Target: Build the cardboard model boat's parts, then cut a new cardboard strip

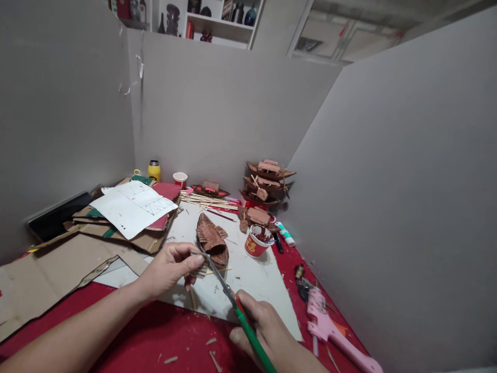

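My left hand (176, 269) pinches a small piece of corrugated cardboard (201, 270) between thumb and fingers. In my right hand (267, 326) is a pair of scissors (248, 327) with green handles, its blades reaching to the cardboard piece. The blades look close together; whether they are cutting cannot be made out. Just behind the blade tips lies a brown model boat (209, 233) with a curved ribbed roof, on a white board (248, 282). A paper cup (258, 242) holding brown paint and a brush stands right of the boat.
Stacked model boats (267, 181) stand at the back right, near another boat (210, 189) and thin wooden sticks (209, 201). A pink glue gun (330, 326) lies at the right. Cardboard sheets (50, 272) and a drawing (135, 204) cover the left. Grey partitions (229, 109) enclose the table.
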Tool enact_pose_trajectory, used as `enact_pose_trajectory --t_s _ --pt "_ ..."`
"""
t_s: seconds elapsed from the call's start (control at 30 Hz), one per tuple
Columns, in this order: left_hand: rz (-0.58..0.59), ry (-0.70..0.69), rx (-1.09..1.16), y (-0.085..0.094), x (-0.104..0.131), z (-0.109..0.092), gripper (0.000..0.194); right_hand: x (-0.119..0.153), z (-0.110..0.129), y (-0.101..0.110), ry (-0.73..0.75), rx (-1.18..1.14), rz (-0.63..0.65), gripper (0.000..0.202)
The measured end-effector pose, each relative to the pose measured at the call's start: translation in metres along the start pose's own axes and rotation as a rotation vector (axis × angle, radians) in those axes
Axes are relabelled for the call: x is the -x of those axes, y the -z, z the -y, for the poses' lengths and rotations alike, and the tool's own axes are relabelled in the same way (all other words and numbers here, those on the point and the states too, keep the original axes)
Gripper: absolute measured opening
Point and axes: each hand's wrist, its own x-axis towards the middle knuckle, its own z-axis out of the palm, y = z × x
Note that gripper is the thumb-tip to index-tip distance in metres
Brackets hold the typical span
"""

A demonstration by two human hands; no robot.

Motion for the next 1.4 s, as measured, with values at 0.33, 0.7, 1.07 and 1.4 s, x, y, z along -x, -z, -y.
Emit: enact_pose_trajectory --t_s 0.33,0.7,1.07,1.4 --pt "0.040 0.023 -0.075 0.006 0.000 -0.005 0.033 0.000 -0.005 -0.005 -0.036 -0.046 -0.041 0.027" --pt "0.060 0.033 -0.120 0.010 -0.001 -0.012 0.035 -0.004 -0.001 0.008 0.049 0.027 -0.097 0.025" --pt "0.114 0.039 -0.174 0.011 -0.001 -0.010 0.034 0.000 0.008 0.014 0.024 0.175 -0.010 0.030" --pt "0.137 0.044 -0.275 0.012 -0.001 -0.014 0.033 -0.001 0.016 0.016 -0.022 0.139 0.060 0.022"
